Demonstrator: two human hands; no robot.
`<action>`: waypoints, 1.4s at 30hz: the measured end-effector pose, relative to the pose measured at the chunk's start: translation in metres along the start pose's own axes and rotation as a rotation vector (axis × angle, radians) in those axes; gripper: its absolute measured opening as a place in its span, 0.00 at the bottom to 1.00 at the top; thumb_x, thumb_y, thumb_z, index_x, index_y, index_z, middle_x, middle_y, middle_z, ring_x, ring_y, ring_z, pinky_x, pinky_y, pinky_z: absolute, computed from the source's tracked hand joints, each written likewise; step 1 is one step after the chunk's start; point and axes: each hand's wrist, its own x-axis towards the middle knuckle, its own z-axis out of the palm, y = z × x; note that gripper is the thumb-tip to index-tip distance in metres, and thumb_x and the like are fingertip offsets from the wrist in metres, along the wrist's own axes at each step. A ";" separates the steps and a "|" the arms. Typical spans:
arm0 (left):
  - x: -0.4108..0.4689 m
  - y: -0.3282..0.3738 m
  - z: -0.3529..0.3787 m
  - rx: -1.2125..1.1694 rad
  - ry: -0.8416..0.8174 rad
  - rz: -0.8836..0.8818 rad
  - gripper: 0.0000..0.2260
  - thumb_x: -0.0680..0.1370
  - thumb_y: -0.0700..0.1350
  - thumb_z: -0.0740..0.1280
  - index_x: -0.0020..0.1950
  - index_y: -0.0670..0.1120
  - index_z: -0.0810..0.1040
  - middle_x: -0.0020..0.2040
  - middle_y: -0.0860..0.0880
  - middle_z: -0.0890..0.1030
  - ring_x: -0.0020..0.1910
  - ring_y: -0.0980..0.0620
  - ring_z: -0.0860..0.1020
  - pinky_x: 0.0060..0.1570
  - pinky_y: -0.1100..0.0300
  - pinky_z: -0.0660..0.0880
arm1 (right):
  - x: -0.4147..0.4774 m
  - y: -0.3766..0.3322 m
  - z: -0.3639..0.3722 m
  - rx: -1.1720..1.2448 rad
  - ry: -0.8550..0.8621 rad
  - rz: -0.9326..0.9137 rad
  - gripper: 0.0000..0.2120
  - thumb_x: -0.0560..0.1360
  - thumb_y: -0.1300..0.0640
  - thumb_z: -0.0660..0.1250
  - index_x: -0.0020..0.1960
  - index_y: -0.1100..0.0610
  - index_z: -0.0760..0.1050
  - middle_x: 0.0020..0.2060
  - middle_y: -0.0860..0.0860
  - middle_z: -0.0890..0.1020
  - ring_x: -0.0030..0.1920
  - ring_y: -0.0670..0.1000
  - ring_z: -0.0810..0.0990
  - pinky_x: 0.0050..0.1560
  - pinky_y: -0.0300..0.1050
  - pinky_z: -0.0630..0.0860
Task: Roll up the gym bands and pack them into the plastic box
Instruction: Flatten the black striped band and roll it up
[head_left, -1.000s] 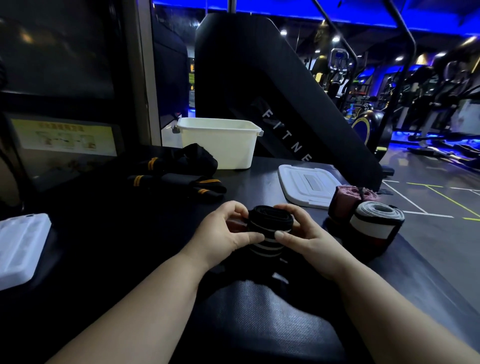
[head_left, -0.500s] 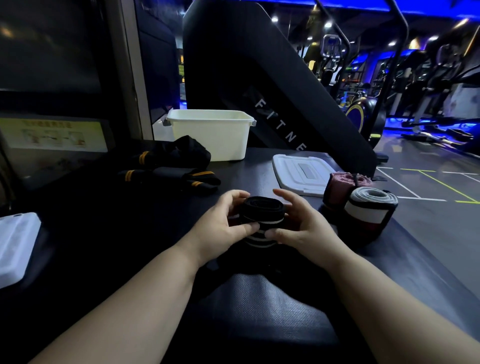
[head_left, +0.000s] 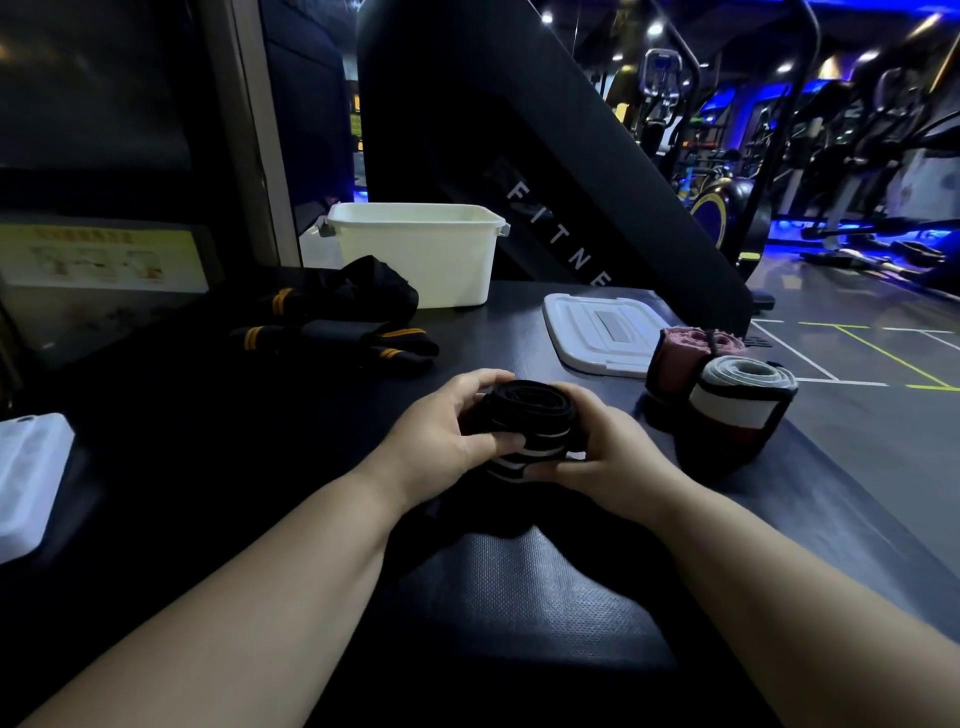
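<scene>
band (head_left: 530, 415): black cloth (white stripes); box (head_left: 415, 254): smooth white plastic; table (head_left: 519, 597): matt, textured

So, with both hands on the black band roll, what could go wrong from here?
The black band roll, gripped by the left hand and right hand, may spring open if either grip loosens before it reaches the plastic box. The grey roll stands close to the right edge of the table; a careless reach might knock it off.

At centre a black, white-striped band roll (head_left: 530, 421) sits spiral end up. Right of it, a pink roll (head_left: 680, 358) and a grey roll (head_left: 737, 410) touch. Loose orange-striped bands (head_left: 337, 322) lie just before the open white box (head_left: 415, 254), upper centre-left.
</scene>
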 end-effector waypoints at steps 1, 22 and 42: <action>0.000 0.000 0.000 -0.011 -0.002 0.001 0.25 0.68 0.41 0.77 0.62 0.56 0.74 0.57 0.50 0.82 0.58 0.56 0.80 0.66 0.52 0.73 | 0.000 0.000 0.000 -0.005 -0.001 -0.005 0.32 0.63 0.63 0.81 0.59 0.43 0.70 0.54 0.47 0.83 0.54 0.45 0.82 0.58 0.52 0.79; -0.002 0.005 0.003 -0.085 0.161 -0.078 0.19 0.66 0.65 0.70 0.55 0.62 0.79 0.53 0.52 0.82 0.53 0.52 0.81 0.59 0.49 0.77 | -0.005 -0.011 0.000 0.144 0.103 0.040 0.31 0.70 0.67 0.74 0.58 0.35 0.71 0.43 0.51 0.84 0.33 0.48 0.80 0.37 0.40 0.78; -0.001 0.002 0.006 -0.024 0.158 -0.124 0.16 0.75 0.47 0.72 0.59 0.49 0.70 0.53 0.51 0.82 0.52 0.60 0.80 0.52 0.68 0.74 | 0.002 0.007 0.004 0.041 0.283 -0.082 0.37 0.60 0.64 0.80 0.59 0.39 0.67 0.58 0.47 0.77 0.57 0.42 0.77 0.57 0.37 0.74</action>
